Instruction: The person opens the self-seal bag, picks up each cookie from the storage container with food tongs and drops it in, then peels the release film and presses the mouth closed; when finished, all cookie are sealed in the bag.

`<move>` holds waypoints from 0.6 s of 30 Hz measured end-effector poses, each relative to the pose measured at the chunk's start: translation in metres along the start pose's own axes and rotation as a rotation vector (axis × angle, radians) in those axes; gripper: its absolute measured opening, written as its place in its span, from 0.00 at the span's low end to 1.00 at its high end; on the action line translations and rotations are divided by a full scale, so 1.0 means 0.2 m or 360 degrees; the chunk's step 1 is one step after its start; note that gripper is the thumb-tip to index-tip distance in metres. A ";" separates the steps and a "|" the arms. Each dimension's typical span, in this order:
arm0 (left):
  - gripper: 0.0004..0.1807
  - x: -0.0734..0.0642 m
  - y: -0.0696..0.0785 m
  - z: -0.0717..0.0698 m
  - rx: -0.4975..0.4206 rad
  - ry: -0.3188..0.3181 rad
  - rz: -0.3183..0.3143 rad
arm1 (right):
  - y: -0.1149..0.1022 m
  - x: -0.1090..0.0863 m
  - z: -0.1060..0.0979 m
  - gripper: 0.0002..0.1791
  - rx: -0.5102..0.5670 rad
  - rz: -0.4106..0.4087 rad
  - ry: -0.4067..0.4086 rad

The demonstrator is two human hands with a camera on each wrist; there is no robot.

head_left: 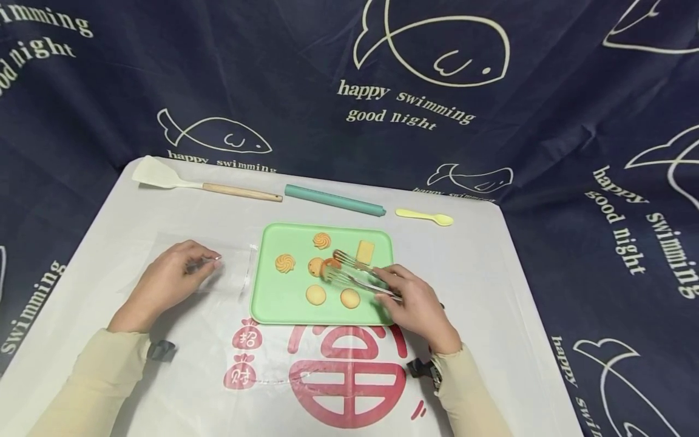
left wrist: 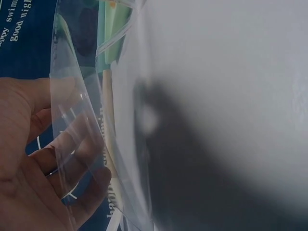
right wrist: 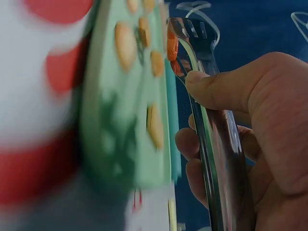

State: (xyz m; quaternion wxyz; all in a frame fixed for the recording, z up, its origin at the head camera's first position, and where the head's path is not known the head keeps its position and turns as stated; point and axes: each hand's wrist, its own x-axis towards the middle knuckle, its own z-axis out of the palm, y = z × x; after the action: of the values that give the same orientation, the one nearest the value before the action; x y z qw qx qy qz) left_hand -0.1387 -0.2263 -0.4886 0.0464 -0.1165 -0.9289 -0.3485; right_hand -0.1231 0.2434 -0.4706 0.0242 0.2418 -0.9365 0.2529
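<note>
Nearest us, red print (head_left: 347, 394) marks the cloth on the counter (head_left: 502, 315). Beyond it, we see the left grip (head_left: 169, 273) pinching a thin clear bag (head_left: 236, 270), which lies just beside the tray, its far fold close to the left rim. The right grip (head_left: 412, 300) is closed around metal tongs (head_left: 367, 285), whose narrowed tips clasp an orange-brown biscuit (head_left: 329, 266) over the middle of the green tray (head_left: 267, 303); we judge it lifted off the surface.

The tongs' long axis slants from the right grip toward the left and away from the person, tips leading, roughly toward the swirled biscuits (head_left: 284, 263). We cannot read a clear direction in the clasped biscuit itself.

What might go wrong, we think, is the biscuit slipping or cracking, if the squeeze slackens or tightens too far. The tips could also nudge the bear-shaped biscuit (head_left: 314, 267) close by, and the limp bag could collapse on itself.

Past the tray lie a spatula (head_left: 229, 189), a teal stick (head_left: 334, 200) and a yellow spoon (head_left: 423, 215); behind hangs a dark fish-print curtain (head_left: 306, 73).
</note>
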 end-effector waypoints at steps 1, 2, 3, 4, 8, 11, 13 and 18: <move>0.06 0.00 0.00 0.00 -0.0004 -0.0005 -0.0005 | -0.03 0.03 0.02 0.28 0.0019 -0.0025 -0.0007; 0.07 0.00 0.01 0.00 -0.0010 -0.0011 -0.0010 | -0.05 0.06 0.04 0.27 0.0037 -0.0052 -0.0013; 0.07 0.00 0.01 0.00 -0.0016 -0.0017 -0.0015 | -0.08 0.10 0.06 0.27 0.0056 -0.0080 -0.0018; 0.07 0.00 0.01 -0.01 -0.0020 -0.0020 -0.0018 | -0.12 0.13 0.07 0.27 0.0063 -0.0111 -0.0026; 0.07 0.00 0.03 -0.02 -0.0028 -0.0020 -0.0028 | -0.24 0.26 0.15 0.27 0.0071 -0.0234 -0.0087; 0.08 -0.01 0.04 -0.02 -0.0036 -0.0023 -0.0032 | -0.32 0.35 0.21 0.26 0.0047 -0.0308 -0.0155; 0.08 -0.02 0.05 -0.02 -0.0050 -0.0033 -0.0033 | -0.36 0.39 0.25 0.26 0.0025 -0.0343 -0.0201; 0.07 -0.04 0.05 -0.02 -0.0074 -0.0024 0.0017 | -0.42 0.46 0.32 0.25 -0.0012 -0.0418 -0.0305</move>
State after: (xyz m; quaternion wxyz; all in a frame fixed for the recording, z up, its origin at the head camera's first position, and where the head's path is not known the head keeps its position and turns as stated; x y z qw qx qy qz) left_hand -0.1293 -0.2233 -0.4806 0.0387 -0.1252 -0.9202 -0.3688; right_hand -0.1602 0.1087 -0.4732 -0.0314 0.3852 -0.8958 0.2197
